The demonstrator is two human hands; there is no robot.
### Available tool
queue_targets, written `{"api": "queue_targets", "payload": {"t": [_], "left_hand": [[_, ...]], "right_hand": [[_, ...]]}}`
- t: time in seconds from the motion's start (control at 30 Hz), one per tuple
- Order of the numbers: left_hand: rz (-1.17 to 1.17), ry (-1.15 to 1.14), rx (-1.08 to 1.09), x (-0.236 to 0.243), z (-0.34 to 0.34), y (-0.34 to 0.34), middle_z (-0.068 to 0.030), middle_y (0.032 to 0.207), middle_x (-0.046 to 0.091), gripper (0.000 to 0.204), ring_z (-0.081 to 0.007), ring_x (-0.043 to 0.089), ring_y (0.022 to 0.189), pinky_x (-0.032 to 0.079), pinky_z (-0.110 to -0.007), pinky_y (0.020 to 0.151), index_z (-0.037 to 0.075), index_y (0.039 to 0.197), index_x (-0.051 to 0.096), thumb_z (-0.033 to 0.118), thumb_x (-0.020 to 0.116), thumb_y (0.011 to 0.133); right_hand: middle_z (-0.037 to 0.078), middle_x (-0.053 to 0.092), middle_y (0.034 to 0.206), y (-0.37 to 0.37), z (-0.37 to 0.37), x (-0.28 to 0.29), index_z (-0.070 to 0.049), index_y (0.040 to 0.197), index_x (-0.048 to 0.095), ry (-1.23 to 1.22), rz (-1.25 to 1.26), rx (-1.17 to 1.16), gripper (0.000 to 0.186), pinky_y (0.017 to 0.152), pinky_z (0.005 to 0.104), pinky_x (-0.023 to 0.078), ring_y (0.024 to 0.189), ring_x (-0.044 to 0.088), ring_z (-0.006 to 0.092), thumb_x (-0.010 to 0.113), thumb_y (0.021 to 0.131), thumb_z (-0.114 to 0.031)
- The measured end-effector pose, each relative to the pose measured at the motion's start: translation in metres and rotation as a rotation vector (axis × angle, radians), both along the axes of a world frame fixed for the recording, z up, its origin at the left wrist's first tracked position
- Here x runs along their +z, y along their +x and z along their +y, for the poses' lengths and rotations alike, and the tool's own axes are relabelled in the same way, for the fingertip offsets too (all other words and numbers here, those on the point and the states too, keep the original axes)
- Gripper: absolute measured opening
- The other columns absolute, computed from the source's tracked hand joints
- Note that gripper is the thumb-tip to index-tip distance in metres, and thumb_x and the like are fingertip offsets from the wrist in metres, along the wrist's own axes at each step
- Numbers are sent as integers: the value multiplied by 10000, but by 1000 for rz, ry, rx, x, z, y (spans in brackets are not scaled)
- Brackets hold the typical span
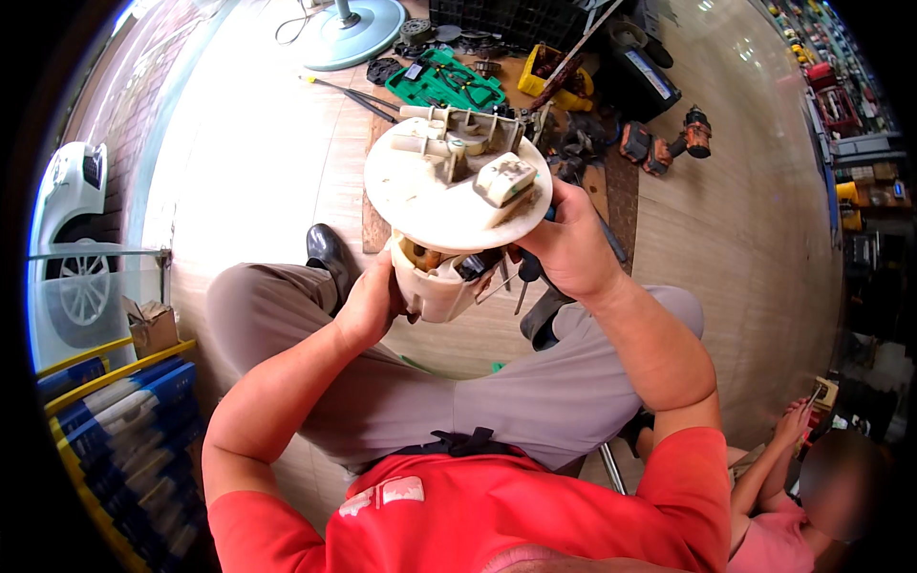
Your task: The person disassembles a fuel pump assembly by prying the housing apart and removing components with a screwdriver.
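Observation:
Both hands hold up a fuel pump module, made of off-white plastic and stained with dirt, above the floor between my knees. Its wide round top flange [411, 186] is tilted toward me and carries pipe stubs and a square connector block [506, 180]. Below the flange hangs the cup-shaped body [430, 289], with dark parts and wires showing in the gap. My left hand [371, 301] is wrapped round the side of the body. At the flange's right edge, my right hand [578, 244] grips with its thumb near the rim; its other fingers are hidden underneath.
Beyond the module lie an open green tool case [446, 80], a yellow bin [559, 78], a black case [638, 81] and an orange-and-black cordless drill [695, 134]. A round pale-blue stand base [355, 36] stands farther back. Another person's hands [793, 420] work at lower right.

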State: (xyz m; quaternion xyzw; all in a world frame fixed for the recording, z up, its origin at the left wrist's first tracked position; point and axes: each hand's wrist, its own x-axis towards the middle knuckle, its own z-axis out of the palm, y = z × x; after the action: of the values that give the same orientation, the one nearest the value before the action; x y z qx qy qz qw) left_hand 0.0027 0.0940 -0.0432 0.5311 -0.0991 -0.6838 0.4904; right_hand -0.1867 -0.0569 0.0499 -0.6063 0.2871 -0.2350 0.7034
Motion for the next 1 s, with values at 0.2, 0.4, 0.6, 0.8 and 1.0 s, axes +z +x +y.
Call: {"api": "queue_targets", "payload": {"t": [0.2,0.4,0.6,0.8,1.0], "left_hand": [[-40,-46,-40,13,-3,-1,-50,927,634,571,-123,552,681,455,-261,561,75,1194,545,532,255,1014],[-41,-114,-64,9,0,0,-42,930,618,572,-112,542,702,461,-255,582,81,1229,519,550,276,1010],[-105,-186,3,7,2,0,-51,1016,597,585,-114,546,730,476,-255,613,102,1418,375,520,329,1012],[-56,-176,-53,6,2,4,-49,994,584,594,-116,548,718,483,-263,613,115,1448,342,514,371,1008],[-69,-160,-78,8,4,5,-66,996,582,600,-127,555,701,483,-269,606,102,1446,339,508,387,1006]], "right_hand": [[17,662,948,4,4,-5,-4,1137,623,-128,-81,-97,259,585,212,452,743,539,31,663,885,-51],[14,665,1042,-3,-8,-20,-3,1173,602,-89,-137,-6,294,790,237,492,916,586,60,665,896,-81],[23,669,1067,-3,-8,-16,10,1147,610,40,-269,22,274,845,244,496,960,602,73,667,892,-71],[44,639,1148,-5,-12,-22,-5,1203,574,11,-260,-18,345,952,288,461,1057,600,135,668,873,-45],[60,639,1159,-6,-16,-33,-4,1217,569,31,-327,-29,387,952,288,463,1065,601,141,701,860,-74]]}}
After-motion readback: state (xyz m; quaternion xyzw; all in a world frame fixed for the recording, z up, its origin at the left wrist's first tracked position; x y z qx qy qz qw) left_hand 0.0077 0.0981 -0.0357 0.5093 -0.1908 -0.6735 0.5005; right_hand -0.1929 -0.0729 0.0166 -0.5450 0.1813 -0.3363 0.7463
